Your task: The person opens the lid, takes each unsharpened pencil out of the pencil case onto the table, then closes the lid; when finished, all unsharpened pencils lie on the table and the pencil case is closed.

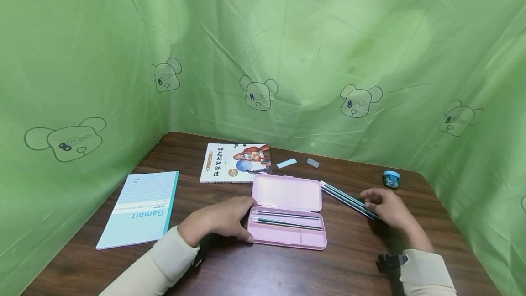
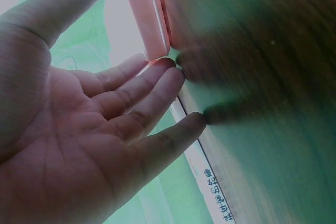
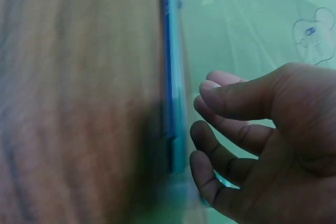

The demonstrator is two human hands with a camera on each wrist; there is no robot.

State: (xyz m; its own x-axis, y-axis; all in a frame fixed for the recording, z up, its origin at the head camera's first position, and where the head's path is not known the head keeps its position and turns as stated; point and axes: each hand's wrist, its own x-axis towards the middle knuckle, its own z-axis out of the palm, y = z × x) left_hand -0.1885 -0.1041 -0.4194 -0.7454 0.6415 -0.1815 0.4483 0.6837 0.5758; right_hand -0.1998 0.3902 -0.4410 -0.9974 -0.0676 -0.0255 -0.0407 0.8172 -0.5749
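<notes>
A pink pencil case [image 1: 283, 240] lies with its lid [image 1: 286, 192] folded back, and striped pencils [image 1: 287, 224] rest in its long compartment. At the case's left end is my left hand [image 1: 223, 217], thumb by the near corner and fingers by the hinge side. The left wrist view shows those fingers [image 2: 152, 98] extended, their tips at the case [image 2: 149, 19]. More dark striped pencils [image 1: 345, 199] lie slanting on the table to the right of the lid. Over their near end hovers my right hand [image 1: 388, 207], fingers loosely bent; in the right wrist view a gap separates it from the pencils [image 3: 176, 87].
A picture-covered book [image 1: 230, 163] lies behind the case, with a light blue strip [image 1: 286, 163] and a grey eraser [image 1: 312, 163] right of it. A blue-lidded small jar [image 1: 391, 179] stands at the back right. On the left lies a Gambit notebook [image 1: 141, 209]. Green curtains surround the table.
</notes>
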